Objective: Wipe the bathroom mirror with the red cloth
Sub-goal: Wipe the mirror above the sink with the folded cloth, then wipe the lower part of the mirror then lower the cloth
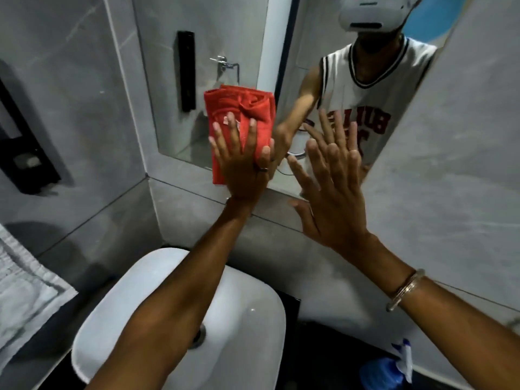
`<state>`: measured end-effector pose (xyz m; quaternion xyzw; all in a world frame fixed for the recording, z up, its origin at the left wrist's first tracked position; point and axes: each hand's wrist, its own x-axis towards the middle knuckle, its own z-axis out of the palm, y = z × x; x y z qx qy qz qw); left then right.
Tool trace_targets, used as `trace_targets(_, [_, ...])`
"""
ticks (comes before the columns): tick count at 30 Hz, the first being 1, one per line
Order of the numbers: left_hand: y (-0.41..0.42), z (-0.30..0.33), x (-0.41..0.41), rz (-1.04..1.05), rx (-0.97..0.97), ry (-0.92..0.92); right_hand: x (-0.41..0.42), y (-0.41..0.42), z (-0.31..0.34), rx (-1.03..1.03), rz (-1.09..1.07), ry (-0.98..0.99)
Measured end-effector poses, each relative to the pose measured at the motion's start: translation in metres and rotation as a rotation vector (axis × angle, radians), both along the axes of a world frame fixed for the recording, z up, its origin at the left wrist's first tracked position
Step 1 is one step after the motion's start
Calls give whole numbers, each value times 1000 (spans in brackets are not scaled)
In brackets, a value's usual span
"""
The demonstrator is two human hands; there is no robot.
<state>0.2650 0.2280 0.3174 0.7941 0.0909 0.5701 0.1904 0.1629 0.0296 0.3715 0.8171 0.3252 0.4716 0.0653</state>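
Observation:
The bathroom mirror (239, 38) hangs on the grey tiled wall above the sink, and it reflects a person in a white jersey. A folded red cloth (239, 105) lies flat against the mirror's lower left part. My left hand (242, 164) presses on the cloth's lower half with fingers spread and the thumb on its right edge. To the right, my right hand (332, 198) is open and flat against the mirror's bottom edge, fingers apart, holding nothing.
A white basin (247, 305) sits directly below my arms. A blue spray bottle (388, 370) stands at the lower right. A grey towel (22, 291) hangs at the left edge. A black holder (25, 153) is fixed on the left wall.

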Motion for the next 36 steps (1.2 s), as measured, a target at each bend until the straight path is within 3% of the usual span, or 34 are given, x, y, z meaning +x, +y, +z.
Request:
trace_targets(8, [-166,-4,-39,-266,130,-39,-35,-104,-13,83,-214,73])
trace_targets(14, [-183,-2,-48,-262,35,3,-50,-155,-17,157,-213,115])
trace_targets(18, [-186,5,-78,-466,-9,28,-64,-144,-22,287,-119,303])
trace_targets(19, [-189,7,-90,-556,-82,33,-69,-140,-25,334,-71,379])
trace_targets(21, [-195,12,-121,-802,-406,78,-77,-131,-34,474,53,550])
trace_targets(23, [-202,21,-154,-1090,-1014,186,-85,-123,-42,755,157,759])
trace_targets(25, [-198,37,-181,-1365,-1652,354,-90,-109,-44,1220,251,999])
trace_targets(26, [-195,41,-188,-1465,-1880,441,-89,-103,-43,1459,309,1128])
trace_targets(27, [-192,42,-193,-1507,-1970,479,-88,-101,-43,1664,396,1271])
trace_targets(30, [-193,31,-205,-1379,-1958,479,-98,-104,-50,2072,637,1609])
trace_targets(33, [-204,-6,-213,-1321,-1889,655,-118,-113,-79,2140,622,1654])
trace_targets(36, [-210,-46,-221,-1228,-1710,892,-132,-126,-126,2085,409,1617])
